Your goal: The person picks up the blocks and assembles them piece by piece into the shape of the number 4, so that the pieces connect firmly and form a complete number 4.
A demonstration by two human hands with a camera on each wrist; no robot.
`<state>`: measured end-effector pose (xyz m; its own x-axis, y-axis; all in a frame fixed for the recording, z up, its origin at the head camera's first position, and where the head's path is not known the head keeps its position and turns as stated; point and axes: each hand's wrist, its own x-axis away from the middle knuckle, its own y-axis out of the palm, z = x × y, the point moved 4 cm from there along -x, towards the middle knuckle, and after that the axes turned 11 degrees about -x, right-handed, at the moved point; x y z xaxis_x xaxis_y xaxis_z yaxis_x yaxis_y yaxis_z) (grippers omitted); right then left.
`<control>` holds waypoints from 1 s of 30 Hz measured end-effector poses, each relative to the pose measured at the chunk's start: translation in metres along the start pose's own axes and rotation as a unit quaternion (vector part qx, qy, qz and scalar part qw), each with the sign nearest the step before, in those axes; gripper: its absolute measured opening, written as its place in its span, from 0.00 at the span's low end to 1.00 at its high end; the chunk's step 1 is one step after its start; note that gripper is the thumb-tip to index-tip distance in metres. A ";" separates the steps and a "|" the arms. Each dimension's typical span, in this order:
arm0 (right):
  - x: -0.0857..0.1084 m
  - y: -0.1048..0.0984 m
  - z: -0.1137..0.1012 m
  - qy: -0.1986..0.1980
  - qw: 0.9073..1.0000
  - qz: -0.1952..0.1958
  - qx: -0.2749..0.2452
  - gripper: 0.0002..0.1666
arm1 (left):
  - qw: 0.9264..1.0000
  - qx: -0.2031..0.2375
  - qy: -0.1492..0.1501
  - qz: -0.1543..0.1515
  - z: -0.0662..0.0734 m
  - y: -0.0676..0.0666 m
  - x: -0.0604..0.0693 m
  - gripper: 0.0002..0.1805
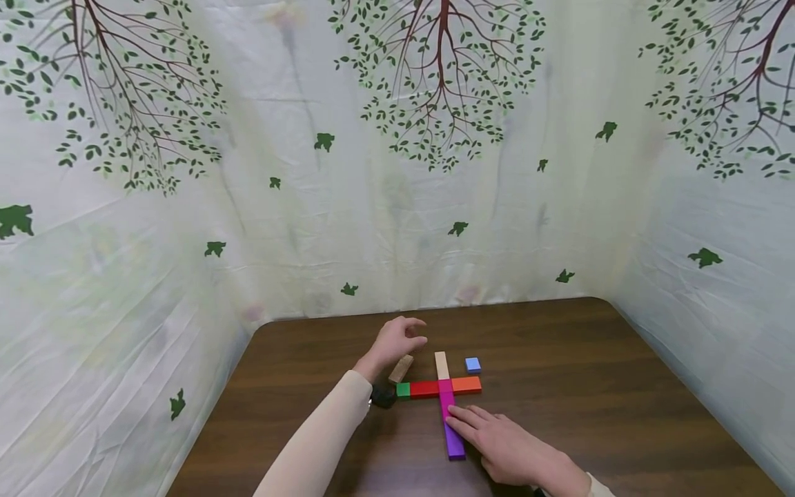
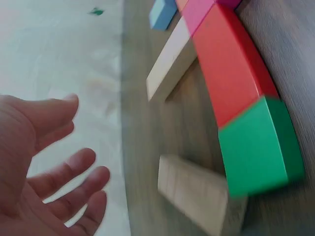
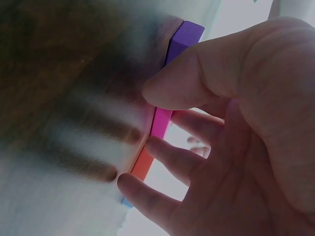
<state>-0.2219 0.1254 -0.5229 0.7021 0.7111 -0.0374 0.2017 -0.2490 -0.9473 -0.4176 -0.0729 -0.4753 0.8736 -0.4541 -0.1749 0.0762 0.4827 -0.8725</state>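
Observation:
Toy blocks lie in a cross on the table: a green cube (image 2: pixel 258 147), a red block (image 2: pixel 231 64), a magenta block (image 1: pixel 446 397), an orange block (image 1: pixel 466 385), a purple block (image 1: pixel 455 445) and a pale wooden block (image 1: pixel 442 366). My left hand (image 1: pixel 396 342) hovers beyond a loose, slanted wooden block (image 2: pixel 197 191), its fingers loosely bent around nothing. Fingertips of my right hand (image 1: pixel 506 445) touch the magenta and purple strip, the fingers fairly straight. In the right wrist view the thumb (image 3: pixel 182 81) hides part of that strip.
A small blue block (image 1: pixel 473 365) sits apart, behind the orange one. The brown wooden table (image 1: pixel 310 359) has rounded far corners. White curtains (image 1: pixel 397 262) printed with trees and leaves enclose it at the back and both sides. A dark band (image 1: pixel 383 395) circles the left wrist.

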 end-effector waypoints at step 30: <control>0.004 -0.001 0.001 -0.025 0.999 0.027 0.022 0.49 | 0.976 -0.184 0.073 -0.090 0.071 0.078 -0.030 0.22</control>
<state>-0.2203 0.1290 -0.5226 0.6759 0.7297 -0.1032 0.1335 -0.2590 -0.9566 -0.4040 0.0319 -0.5059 0.7822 -0.6215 -0.0433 0.0211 0.0958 -0.9952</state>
